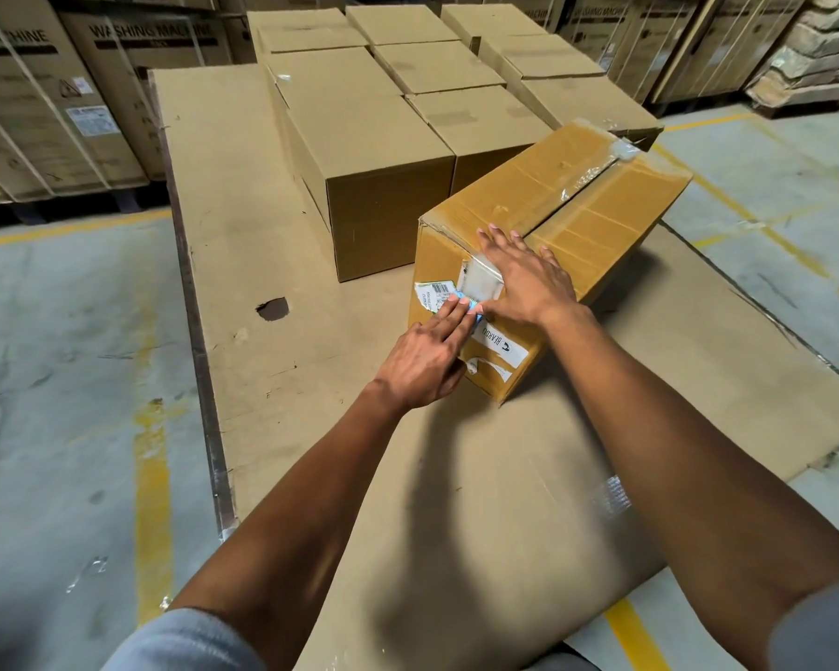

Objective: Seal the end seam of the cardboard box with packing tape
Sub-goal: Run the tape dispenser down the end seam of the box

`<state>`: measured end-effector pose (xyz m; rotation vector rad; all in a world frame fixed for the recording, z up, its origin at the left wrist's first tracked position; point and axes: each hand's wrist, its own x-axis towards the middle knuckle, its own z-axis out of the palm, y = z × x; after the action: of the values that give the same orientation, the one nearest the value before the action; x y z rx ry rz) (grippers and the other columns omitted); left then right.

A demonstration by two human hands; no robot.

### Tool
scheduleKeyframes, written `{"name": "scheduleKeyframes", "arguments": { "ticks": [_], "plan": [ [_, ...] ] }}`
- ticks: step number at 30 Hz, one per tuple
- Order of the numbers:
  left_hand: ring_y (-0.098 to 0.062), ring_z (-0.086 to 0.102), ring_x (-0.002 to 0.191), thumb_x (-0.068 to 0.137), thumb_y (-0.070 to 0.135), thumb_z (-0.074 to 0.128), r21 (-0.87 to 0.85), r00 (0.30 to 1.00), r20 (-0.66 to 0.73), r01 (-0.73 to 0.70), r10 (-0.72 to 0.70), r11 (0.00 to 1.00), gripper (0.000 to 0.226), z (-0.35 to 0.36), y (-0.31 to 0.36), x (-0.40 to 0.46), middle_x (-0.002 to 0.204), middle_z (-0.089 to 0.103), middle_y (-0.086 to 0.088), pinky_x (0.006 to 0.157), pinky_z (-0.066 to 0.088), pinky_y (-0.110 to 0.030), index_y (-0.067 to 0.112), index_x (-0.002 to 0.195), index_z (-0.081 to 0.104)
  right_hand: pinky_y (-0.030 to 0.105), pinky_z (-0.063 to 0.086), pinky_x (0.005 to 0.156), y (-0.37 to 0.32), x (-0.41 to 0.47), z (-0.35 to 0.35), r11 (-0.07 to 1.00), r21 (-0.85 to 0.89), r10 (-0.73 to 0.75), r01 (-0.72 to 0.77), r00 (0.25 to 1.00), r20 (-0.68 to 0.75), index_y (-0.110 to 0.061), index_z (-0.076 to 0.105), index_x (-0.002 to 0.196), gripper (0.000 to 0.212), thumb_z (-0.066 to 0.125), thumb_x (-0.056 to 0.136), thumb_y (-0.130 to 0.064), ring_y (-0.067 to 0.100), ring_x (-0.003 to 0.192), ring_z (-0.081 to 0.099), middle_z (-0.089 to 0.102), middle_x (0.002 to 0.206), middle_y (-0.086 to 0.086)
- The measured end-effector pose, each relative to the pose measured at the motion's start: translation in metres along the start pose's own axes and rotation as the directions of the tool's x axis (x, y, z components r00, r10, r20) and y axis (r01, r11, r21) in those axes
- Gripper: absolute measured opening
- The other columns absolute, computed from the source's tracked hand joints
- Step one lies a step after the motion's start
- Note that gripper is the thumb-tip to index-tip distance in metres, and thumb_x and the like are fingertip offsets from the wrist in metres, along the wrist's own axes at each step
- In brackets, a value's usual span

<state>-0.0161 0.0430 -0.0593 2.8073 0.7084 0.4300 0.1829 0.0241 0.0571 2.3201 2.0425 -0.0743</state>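
A yellowish cardboard box (577, 220) lies on a flat cardboard sheet (243, 225), its near end facing me. Clear tape runs along its top seam (584, 181), and a strip of clear tape (478, 278) folds over the top edge onto the end face. My right hand (524, 283) lies flat over that edge with fingers spread, covering the tape's right part. My left hand (422, 360) presses its straight fingers on the end face just below the strip, fingertips on a small blue scrap (473, 307). A barcode label (437, 289) and a white label (497, 343) are stuck on the same face.
Rows of plain closed cartons (369, 152) stand just behind and left of the box. Tall washing-machine cartons (30, 89) line the back. The sheet has a dark hole (272, 309). Grey concrete floor with yellow lines (153, 477) lies on both sides.
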Motion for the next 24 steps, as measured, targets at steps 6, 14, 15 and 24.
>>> {"name": "scheduleKeyframes", "arguments": {
  "ticks": [6, 14, 15, 24],
  "plan": [
    [-0.038, 0.022, 0.165, 0.100, 0.031, 0.066, -0.020, 0.999, 0.036, 0.010, -0.009, 1.000, 0.089, 0.001, 0.000, -0.001, 0.175, 0.028, -0.022, 0.112, 0.052, -0.059, 0.003, 0.171, 0.021, 0.058, 0.014, 0.131, -0.005, -0.001, -0.002, 0.999, -0.022, 0.027, -0.027, 1.000, -0.002, -0.034, -0.005, 0.168, 0.123, 0.080, 0.083, -0.059, 0.024, 0.164, 0.007, -0.003, 0.178, -0.007],
    [-0.038, 0.024, 0.164, 0.102, 0.035, 0.065, -0.041, 1.000, 0.012, 0.002, -0.002, 0.999, 0.085, -0.002, -0.001, -0.001, 0.174, 0.030, -0.023, 0.122, 0.045, -0.055, 0.002, 0.170, 0.025, 0.058, 0.016, 0.131, -0.010, -0.003, -0.003, 0.998, -0.031, 0.052, -0.053, 0.999, -0.011, -0.036, -0.004, 0.168, 0.123, 0.080, 0.081, -0.061, 0.025, 0.164, 0.008, -0.001, 0.178, -0.007],
    [-0.038, 0.025, 0.164, 0.103, 0.036, 0.065, -0.043, 1.000, 0.002, -0.001, 0.001, 0.999, 0.085, -0.004, -0.002, -0.001, 0.174, 0.031, -0.023, 0.123, 0.043, -0.053, 0.002, 0.170, 0.026, 0.058, 0.016, 0.130, -0.010, -0.003, -0.003, 0.998, -0.032, 0.056, -0.056, 0.998, -0.017, -0.036, -0.004, 0.168, 0.123, 0.080, 0.081, -0.060, 0.025, 0.164, 0.008, 0.000, 0.178, -0.007],
    [-0.043, 0.053, 0.147, 0.088, 0.034, 0.057, -0.222, 0.979, 0.191, 0.107, -0.065, 0.969, 0.080, 0.054, 0.004, -0.035, 0.158, 0.053, -0.029, 0.120, 0.047, -0.047, -0.005, 0.157, 0.048, 0.057, 0.015, 0.129, -0.008, -0.001, 0.003, 0.997, -0.047, 0.059, -0.062, 0.997, -0.045, -0.035, -0.007, 0.167, 0.136, 0.087, 0.072, -0.059, 0.028, 0.164, 0.009, -0.002, 0.178, -0.004]
  ]
}}
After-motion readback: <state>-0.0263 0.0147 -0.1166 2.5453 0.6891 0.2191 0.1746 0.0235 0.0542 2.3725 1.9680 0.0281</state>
